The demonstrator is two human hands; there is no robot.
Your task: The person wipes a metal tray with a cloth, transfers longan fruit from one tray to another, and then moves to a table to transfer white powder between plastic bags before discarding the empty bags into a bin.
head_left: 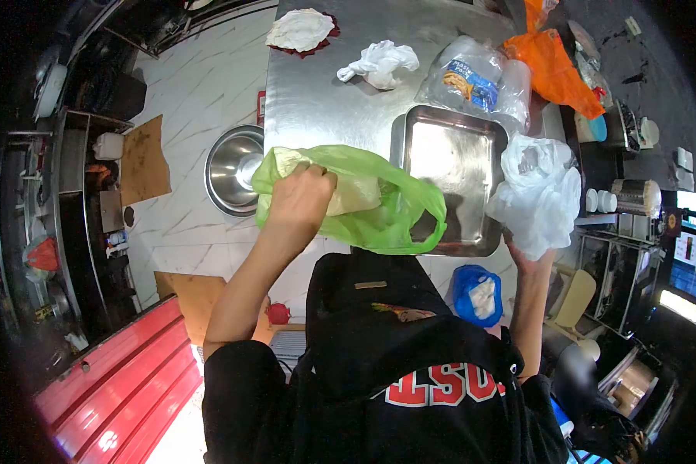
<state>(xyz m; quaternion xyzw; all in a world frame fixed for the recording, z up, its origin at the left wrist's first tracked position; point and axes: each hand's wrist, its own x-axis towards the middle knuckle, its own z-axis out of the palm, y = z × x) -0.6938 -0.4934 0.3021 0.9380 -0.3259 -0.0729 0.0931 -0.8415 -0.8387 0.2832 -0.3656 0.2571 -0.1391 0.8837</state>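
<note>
My left hand (305, 192) is closed on a green plastic bag (398, 205), near the table's front edge. Something pale, whitish-yellow, shows inside the bag; its kind is not clear. A white plastic bag (540, 189) lies over my right hand (529, 260), whose fingers are mostly hidden behind it, beside the right side of a metal tray (487, 247). The tray is rectangular and shiny, with nothing visible in it but reflections. To the left of the green bag is a round steel bowl (226, 182).
On the steel table (317, 100) are a crumpled white bag (380, 63), clear plastic packaging with a blue label (472, 83) and an orange bag (553, 69). A blue bag (476, 295) with white contents sits low, in front of the table. Shelves line the left.
</note>
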